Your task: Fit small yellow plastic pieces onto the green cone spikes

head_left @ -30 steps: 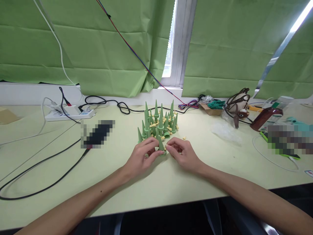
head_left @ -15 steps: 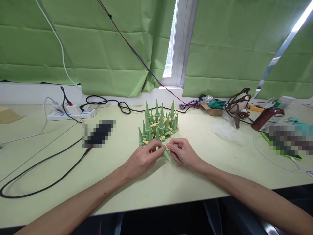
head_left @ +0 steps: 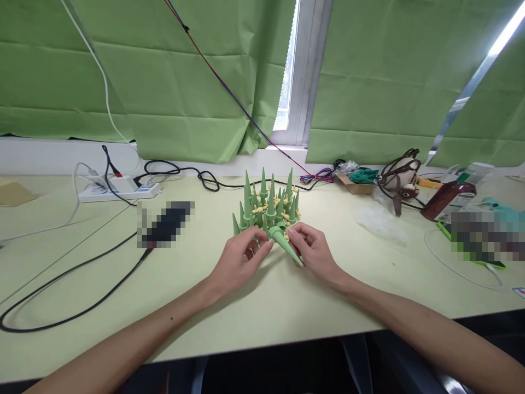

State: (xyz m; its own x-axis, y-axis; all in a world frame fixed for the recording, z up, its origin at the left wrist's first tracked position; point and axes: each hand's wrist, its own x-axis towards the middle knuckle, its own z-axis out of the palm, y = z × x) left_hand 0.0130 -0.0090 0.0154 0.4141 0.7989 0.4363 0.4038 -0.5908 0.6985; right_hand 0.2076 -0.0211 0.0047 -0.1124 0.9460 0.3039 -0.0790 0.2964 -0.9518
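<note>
A green cone (head_left: 286,247) with a wide collar is held between my hands, its point slanting down to the right. The thumb and forefinger of my left hand (head_left: 240,260) are closed at its wide end. My right hand (head_left: 315,253) pinches a small yellow peg-like piece (head_left: 286,237) at the cone's side; part of that piece is hidden by the fingers. Just behind, a cluster of upright green cones (head_left: 270,202) joined with small yellow pieces (head_left: 259,209) stands on the table.
A white power strip (head_left: 118,191) and a blurred dark device (head_left: 166,224) with a looping black cable lie to the left. At the right are a cardboard box (head_left: 356,186), clear plastic wrap (head_left: 379,221), a brown bottle (head_left: 449,200) and a green-edged phone (head_left: 471,246). Green curtains (head_left: 184,82) hang behind.
The cone has swung so that more of its length shows, its tip now further right. My left hand has shifted slightly left, and my right hand slightly right.
</note>
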